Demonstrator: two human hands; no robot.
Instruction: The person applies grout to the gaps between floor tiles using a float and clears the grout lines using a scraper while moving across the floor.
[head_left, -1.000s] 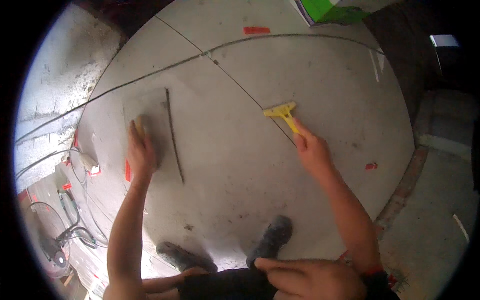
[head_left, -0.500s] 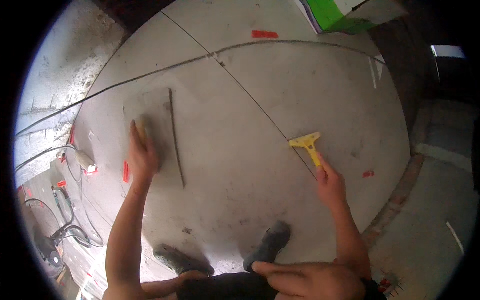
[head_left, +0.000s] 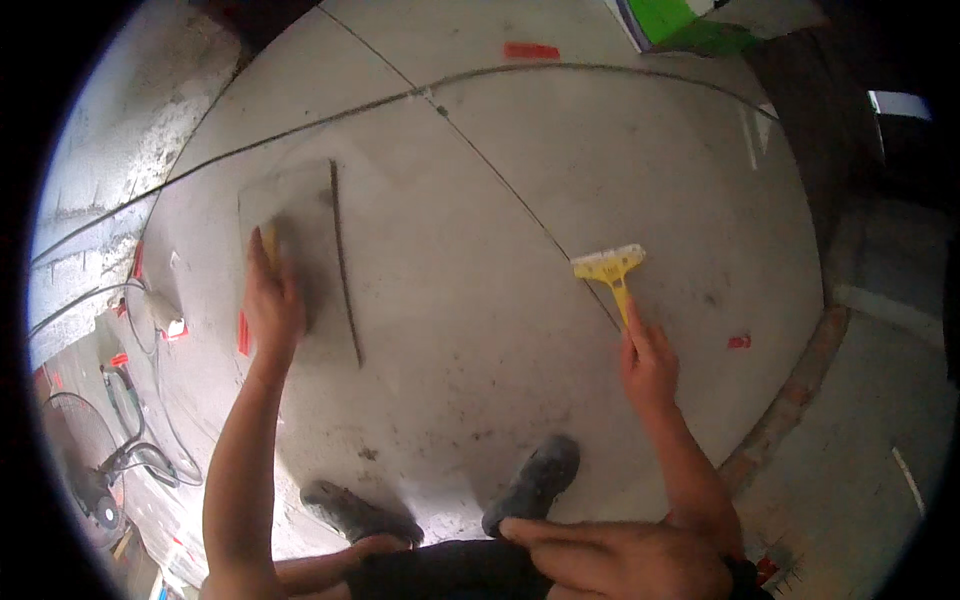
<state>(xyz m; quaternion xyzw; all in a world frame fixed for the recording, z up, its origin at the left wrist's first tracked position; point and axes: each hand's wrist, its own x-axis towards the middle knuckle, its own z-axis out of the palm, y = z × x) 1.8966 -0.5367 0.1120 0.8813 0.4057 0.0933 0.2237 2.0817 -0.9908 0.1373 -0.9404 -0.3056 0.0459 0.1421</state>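
My left hand (head_left: 272, 310) is closed around the yellow handle (head_left: 271, 243) of a flat rectangular trowel. The grey trowel plate (head_left: 303, 190) lies on or just over the floor at the left, with a dark line along its right edge. In my right hand (head_left: 650, 362) is a yellow scraper (head_left: 610, 264), gripped by its handle. Its wide pale head points away from me, over or beside a thin dark floor joint (head_left: 510, 188). Whether the scraper touches the floor, I cannot tell.
Across the grey tiled floor (head_left: 470, 330) runs a dark cable-like curve (head_left: 300, 128). Red tape pieces (head_left: 531, 50) mark several spots. A fan (head_left: 95, 480) and hoses stand at the left, a green and white box (head_left: 672, 25) at the far right. My shoes (head_left: 535, 480) are near.
The view has shifted slightly. My right hand has turned the scraper a little, so its head shows more broadly. The trowel has barely moved against the floor.
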